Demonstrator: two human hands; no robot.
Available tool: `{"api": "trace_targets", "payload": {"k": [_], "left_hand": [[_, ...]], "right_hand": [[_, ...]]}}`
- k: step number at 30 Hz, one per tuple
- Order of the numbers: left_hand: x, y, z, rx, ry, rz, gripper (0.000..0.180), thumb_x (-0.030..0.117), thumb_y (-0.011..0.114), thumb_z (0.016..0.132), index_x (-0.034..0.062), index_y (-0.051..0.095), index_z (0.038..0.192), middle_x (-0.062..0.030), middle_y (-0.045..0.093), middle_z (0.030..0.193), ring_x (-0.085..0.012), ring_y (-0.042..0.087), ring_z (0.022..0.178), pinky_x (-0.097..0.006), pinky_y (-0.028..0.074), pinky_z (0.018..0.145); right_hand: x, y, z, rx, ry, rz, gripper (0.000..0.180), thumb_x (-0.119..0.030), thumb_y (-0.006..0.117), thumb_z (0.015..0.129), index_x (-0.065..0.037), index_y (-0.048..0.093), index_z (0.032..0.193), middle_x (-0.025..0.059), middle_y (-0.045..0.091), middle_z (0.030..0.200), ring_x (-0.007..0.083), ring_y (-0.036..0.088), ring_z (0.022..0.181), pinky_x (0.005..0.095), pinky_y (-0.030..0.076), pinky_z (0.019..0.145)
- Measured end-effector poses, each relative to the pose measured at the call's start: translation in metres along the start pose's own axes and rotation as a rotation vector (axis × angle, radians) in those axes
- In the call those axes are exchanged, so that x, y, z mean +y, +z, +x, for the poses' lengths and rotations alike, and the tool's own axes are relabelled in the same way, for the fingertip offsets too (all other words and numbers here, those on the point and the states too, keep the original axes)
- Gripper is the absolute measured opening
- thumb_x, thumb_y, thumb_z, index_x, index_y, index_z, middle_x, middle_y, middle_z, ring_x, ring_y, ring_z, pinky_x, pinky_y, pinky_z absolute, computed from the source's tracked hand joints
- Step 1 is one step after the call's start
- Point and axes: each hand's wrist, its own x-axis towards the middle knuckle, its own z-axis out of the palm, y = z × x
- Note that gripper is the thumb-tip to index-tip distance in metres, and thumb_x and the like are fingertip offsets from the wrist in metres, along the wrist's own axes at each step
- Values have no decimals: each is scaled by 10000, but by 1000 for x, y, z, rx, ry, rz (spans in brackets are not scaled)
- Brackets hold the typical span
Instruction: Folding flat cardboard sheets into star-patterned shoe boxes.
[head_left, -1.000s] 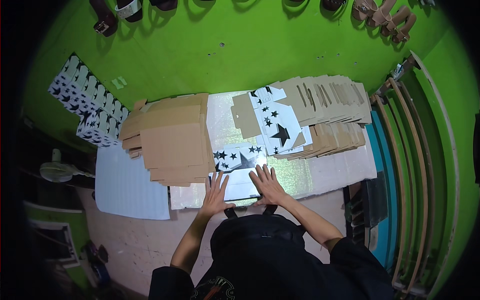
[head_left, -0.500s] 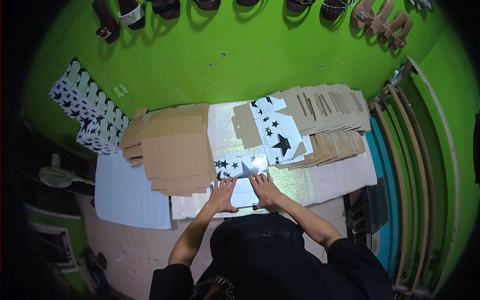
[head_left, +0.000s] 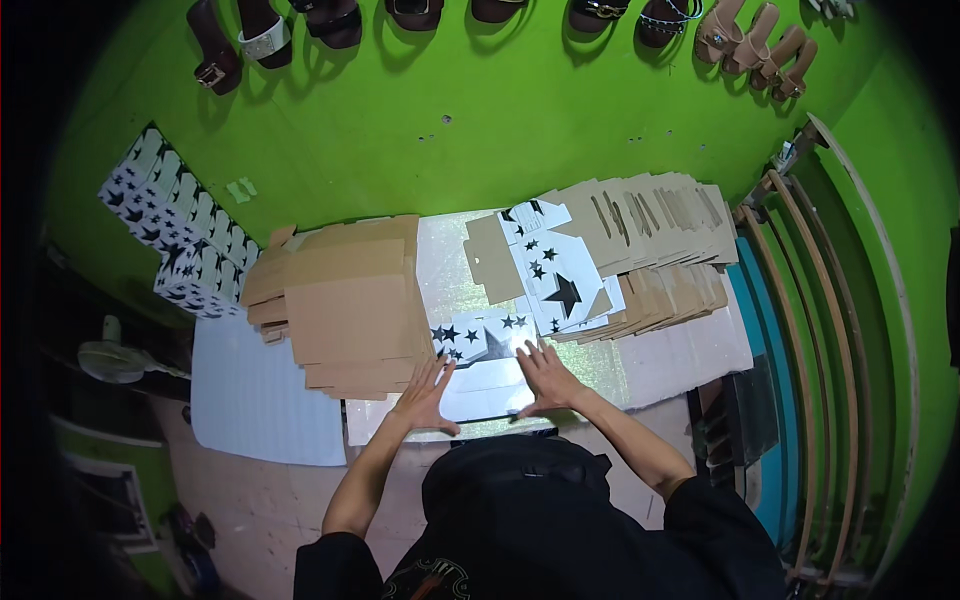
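Observation:
Directly in front of me, at the table's near edge, lies a white cardboard box (head_left: pixel 486 376) printed with black and grey stars. My left hand (head_left: pixel 428 402) is at its left side, fingers spread and thumb apart. At the right side is my right hand (head_left: pixel 549 380), its fingers likewise stretched out and spread. Both hands frame the box without gripping it; whether the fingertips touch its sides I cannot tell. Just beyond, to the right, a flat unfolded star-printed box blank (head_left: pixel 553 275) rests on a stack of brown cardboard blanks (head_left: pixel 660 225).
A pile of flat brown cardboard sheets (head_left: pixel 350 300) covers the table's left part. Finished star-printed boxes (head_left: pixel 190 220) are stacked by the green wall at the far left. A fan (head_left: pixel 115 355) stands left, wooden racks (head_left: pixel 810 350) right. Sandals (head_left: pixel 415 12) hang along the wall.
My hands have moved apart, the left one leftward and the right one slightly rightward, showing more of the box's white near part. The view has shifted slightly.

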Motion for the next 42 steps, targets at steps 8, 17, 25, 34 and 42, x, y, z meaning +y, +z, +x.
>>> {"api": "trace_targets", "payload": {"k": [8, 17, 25, 34, 42], "left_hand": [[-13, 32, 11, 563, -588, 75, 472, 360, 547, 978, -76, 715, 1044, -234, 522, 1382, -445, 348, 1376, -673, 134, 1144], [-4, 33, 26, 495, -920, -51, 477, 385, 602, 898, -61, 748, 983, -212, 466, 1466, -432, 274, 1421, -699, 64, 1132], [29, 9, -4, 527, -994, -230, 358, 333, 665, 832, -15, 746, 855, -205, 449, 1482, -451, 267, 1422, -659, 96, 1142], [44, 28, -5, 664, -1008, -458, 282, 304, 717, 819, 32, 671, 761, -175, 507, 1425, -388, 338, 1398, -625, 164, 1142], [38, -21, 16, 1062, -643, -383, 193, 180, 727, 868, 16, 626, 849, -187, 482, 1442, -398, 367, 1369, -523, 263, 1123]], "right_hand": [[12, 13, 14, 317, 410, -30, 724, -540, 420, 1019, 141, 662, 1060, 341, 428, 1444, 569, 248, 1410, 700, 176, 1130], [11, 29, 23, 276, 664, 58, 462, -355, 559, 903, 64, 749, 946, 240, 553, 1356, 489, 384, 1337, 719, 191, 1119], [-11, -2, -5, 662, 605, 229, 288, -234, 678, 759, 23, 625, 640, 172, 619, 1264, 406, 450, 1232, 537, 278, 1079], [-24, -49, -23, 781, 542, 105, 271, -213, 687, 789, 7, 562, 695, 208, 588, 1275, 422, 429, 1263, 559, 283, 1086], [-13, -36, -22, 952, 422, 373, 226, -160, 693, 906, 6, 540, 887, 220, 522, 1290, 406, 441, 1216, 480, 346, 1039]]}}
